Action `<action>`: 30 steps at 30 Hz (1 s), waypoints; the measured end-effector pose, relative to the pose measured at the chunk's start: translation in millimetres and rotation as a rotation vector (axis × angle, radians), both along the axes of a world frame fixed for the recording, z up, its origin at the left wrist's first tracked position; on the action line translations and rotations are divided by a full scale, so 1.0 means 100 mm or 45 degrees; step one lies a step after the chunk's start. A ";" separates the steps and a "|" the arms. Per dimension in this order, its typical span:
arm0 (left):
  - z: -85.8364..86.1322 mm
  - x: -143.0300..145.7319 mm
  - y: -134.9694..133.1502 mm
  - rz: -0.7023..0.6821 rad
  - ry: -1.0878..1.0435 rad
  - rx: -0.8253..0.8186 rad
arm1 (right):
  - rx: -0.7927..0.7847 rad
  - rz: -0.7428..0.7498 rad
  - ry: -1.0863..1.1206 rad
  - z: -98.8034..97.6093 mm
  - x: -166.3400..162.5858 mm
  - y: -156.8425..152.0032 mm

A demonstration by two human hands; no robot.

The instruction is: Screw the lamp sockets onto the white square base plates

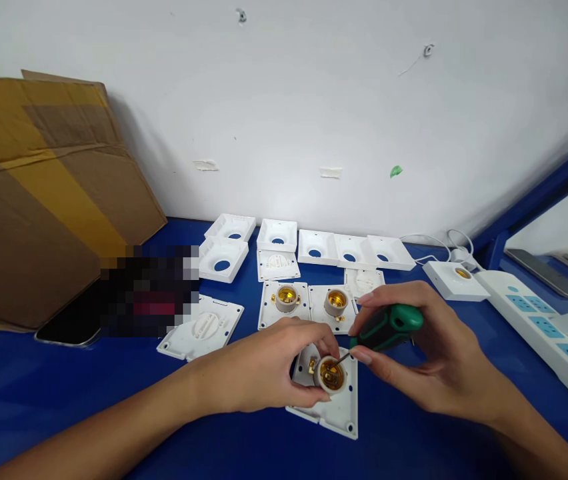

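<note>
Below, blue table (39,400) meets white wall (314,100) (cardboard (29,200) leaning); left hand (264,367) grips socket (331,375), right hand (429,353) a screwdriver (389,325).

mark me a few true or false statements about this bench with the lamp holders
1. The right hand holds a green-handled screwdriver. True.
2. The left hand grips a white square lamp holder with a brass socket. True.
3. The white power strip lies on the left of the blue table. False: it lies on the right.
4. The brown cardboard box stands on the right. False: it stands on the left.
</note>
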State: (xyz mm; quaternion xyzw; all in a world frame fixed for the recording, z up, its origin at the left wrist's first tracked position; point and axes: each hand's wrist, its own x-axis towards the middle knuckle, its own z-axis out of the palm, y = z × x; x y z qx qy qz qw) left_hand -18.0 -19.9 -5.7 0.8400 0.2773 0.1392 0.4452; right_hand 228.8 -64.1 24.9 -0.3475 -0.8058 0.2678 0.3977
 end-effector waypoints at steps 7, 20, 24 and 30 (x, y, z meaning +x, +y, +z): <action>0.01 -0.01 0.03 -0.029 0.002 -0.016 | 0.062 0.000 -0.128 0.03 0.00 -0.01; 0.00 0.01 0.04 -0.053 -0.035 -0.009 | 0.150 0.105 -0.180 0.05 -0.01 0.00; -0.01 0.02 0.04 -0.048 -0.037 -0.006 | 0.292 0.045 -0.214 0.03 -0.06 0.02; -0.02 0.02 0.02 -0.046 -0.024 -0.018 | 0.068 0.096 -0.187 0.07 -0.02 0.00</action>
